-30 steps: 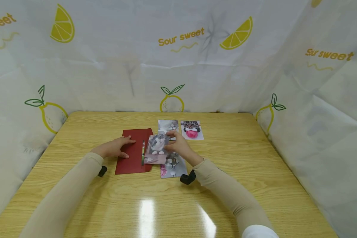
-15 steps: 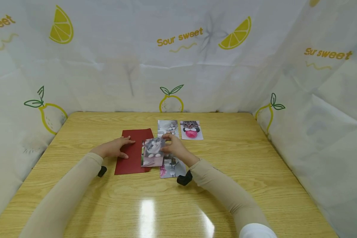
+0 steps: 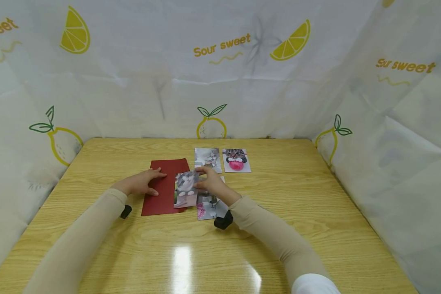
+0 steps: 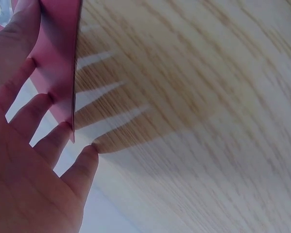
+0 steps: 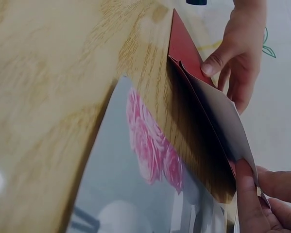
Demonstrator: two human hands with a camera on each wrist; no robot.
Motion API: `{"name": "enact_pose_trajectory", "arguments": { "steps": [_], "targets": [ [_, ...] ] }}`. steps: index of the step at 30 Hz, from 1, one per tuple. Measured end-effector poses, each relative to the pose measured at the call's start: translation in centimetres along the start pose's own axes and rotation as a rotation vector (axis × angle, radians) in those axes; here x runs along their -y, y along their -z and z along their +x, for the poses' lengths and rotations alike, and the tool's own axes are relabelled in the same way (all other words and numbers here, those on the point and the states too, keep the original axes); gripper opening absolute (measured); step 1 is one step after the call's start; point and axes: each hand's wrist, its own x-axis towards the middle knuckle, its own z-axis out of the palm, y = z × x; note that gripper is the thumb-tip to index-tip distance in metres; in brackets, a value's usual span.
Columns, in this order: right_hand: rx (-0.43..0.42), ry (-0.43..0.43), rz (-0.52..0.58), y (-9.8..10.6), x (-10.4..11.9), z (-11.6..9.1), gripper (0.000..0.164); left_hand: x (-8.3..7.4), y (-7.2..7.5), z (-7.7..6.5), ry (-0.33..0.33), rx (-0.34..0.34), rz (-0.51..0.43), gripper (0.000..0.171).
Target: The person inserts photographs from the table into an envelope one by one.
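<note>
The red envelope (image 3: 167,163) lies on the table with its right side at the cards. My left hand (image 3: 141,183) rests on its left part, fingers spread, fingertips along the red paper (image 4: 58,43) in the left wrist view. My right hand (image 3: 213,182) pinches the right edge of a cat photo card (image 3: 185,194) between thumb and fingers. The card's left edge is at the envelope's opening, beside a thin green strip of another card. In the right wrist view the pinched card (image 5: 223,109) stands tilted against the envelope (image 5: 184,43).
Below my right hand lies a photo card with pink flowers (image 3: 209,208), partly covered. Behind it are a pale grey photo card (image 3: 207,157) and a tabby cat card with a pink ball (image 3: 237,160). A lemon-print curtain (image 3: 150,102) hangs behind the wooden table (image 3: 297,204).
My right hand has moved left and slightly down with the cat photo card, and less of the card's width shows at the envelope's opening. My left hand has stayed on the envelope.
</note>
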Motion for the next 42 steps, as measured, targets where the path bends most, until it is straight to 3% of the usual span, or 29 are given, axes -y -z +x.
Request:
{"name": "enact_pose_trajectory", "arguments": {
  "steps": [19,28,35,42],
  "targets": [
    [-0.003,-0.018,0.009,-1.7,0.3,0.6,0.056,0.1,0.0,0.1,0.005,0.005,-0.004,0.069],
    [-0.019,-0.015,-0.036,-2.1,0.3,0.9,0.055,0.0,0.1,0.1,0.007,0.004,-0.005,0.070],
    [-0.016,-0.014,-0.109,-2.3,0.5,0.7,0.045,-0.1,0.1,0.0,0.003,0.001,-0.004,0.069],
    [-0.017,-0.035,-0.049,-2.3,0.6,0.8,0.046,-0.2,0.1,-0.1,-0.002,0.000,-0.007,0.069]
  ]
}}
